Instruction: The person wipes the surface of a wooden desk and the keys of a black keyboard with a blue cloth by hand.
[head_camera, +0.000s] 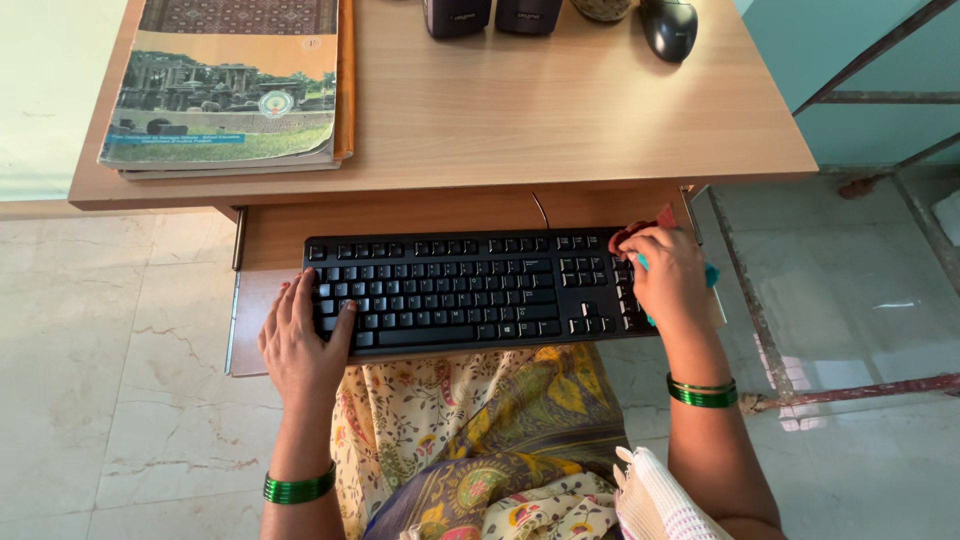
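A black keyboard lies on a pull-out wooden tray under the desk. The left hand grips its left end — fingers curled over the edge keys, thumb on top. The right hand presses down at the right end, fingers closed on a red-and-teal cloth — soft, crumpled. Green bangles ring both wrists.

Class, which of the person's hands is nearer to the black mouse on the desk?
Right. The right hand is at the keyboard's right end, below the mouse; the left hand holds the far left end.
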